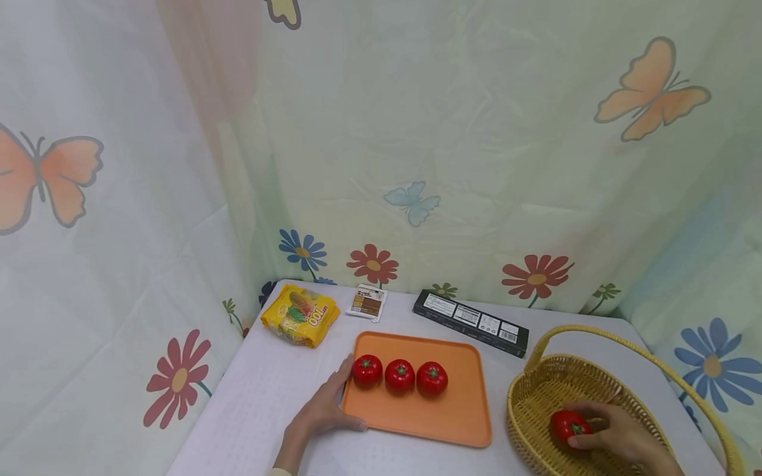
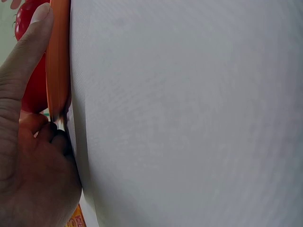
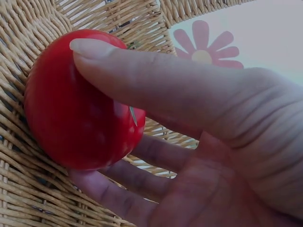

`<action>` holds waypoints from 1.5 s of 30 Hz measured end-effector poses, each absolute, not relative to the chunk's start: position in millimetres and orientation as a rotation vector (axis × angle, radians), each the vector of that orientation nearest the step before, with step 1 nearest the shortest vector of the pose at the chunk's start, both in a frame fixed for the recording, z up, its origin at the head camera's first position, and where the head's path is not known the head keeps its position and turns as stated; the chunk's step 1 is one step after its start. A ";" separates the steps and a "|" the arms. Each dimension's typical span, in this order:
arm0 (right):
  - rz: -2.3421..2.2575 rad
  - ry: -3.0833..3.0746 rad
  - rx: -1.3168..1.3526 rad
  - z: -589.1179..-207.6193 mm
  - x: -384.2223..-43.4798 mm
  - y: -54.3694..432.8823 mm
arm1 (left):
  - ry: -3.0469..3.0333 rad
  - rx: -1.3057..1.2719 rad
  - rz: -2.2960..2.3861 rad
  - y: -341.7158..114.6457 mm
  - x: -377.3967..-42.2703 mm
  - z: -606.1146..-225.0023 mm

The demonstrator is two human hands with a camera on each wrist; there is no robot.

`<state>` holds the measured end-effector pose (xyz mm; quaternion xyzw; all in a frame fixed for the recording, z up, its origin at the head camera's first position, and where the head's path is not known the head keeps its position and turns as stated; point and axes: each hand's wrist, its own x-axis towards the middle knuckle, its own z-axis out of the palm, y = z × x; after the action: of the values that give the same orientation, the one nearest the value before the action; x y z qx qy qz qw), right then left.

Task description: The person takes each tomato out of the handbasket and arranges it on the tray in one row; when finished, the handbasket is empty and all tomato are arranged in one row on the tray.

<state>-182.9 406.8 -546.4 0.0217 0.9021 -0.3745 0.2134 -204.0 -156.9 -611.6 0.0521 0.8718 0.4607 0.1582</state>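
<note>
In the head view, three red tomatoes (image 1: 399, 376) sit in a row on an orange tray (image 1: 417, 423). My left hand (image 1: 326, 404) touches the tray's near left corner, its fingers along the left edge and its thumb at the near edge. In the left wrist view the thumb lies against the tray rim (image 2: 59, 61), with a tomato (image 2: 35, 90) behind it. At the right, my right hand (image 1: 616, 430) holds another tomato (image 1: 569, 428) inside a wicker basket (image 1: 516, 423). The right wrist view shows the thumb over this tomato (image 3: 80, 109) and the fingers beneath it.
The basket's tall handle (image 1: 631, 340) arches over its opening. Behind the tray lie a yellow packet (image 1: 300, 315), a small white-and-brown sachet (image 1: 367, 302) and a long black box (image 1: 470, 322). A printed curtain (image 1: 464, 132) hangs behind the white table.
</note>
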 end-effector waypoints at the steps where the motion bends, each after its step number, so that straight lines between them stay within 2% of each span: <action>1: -1.040 2.500 0.047 -546.7 -183.2 406.6 | 2.494 0.150 1.315 -157.0 -204.1 -612.0; 26: -1.074 2.570 0.071 -531.4 -179.8 399.7 | 2.488 0.127 1.319 -155.7 -202.3 -610.1; 34: -1.275 2.537 -0.050 -517.2 -173.0 388.8 | 2.491 0.137 1.314 -156.5 -203.5 -611.1; 45: -1.389 2.464 0.016 -506.8 -167.7 371.1 | 2.486 0.127 1.308 -155.2 -204.7 -610.3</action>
<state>-167.7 371.1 -506.8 0.0056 0.8605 -0.4850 0.1557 -204.7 -155.2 -610.3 0.0445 0.8720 0.4590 0.1641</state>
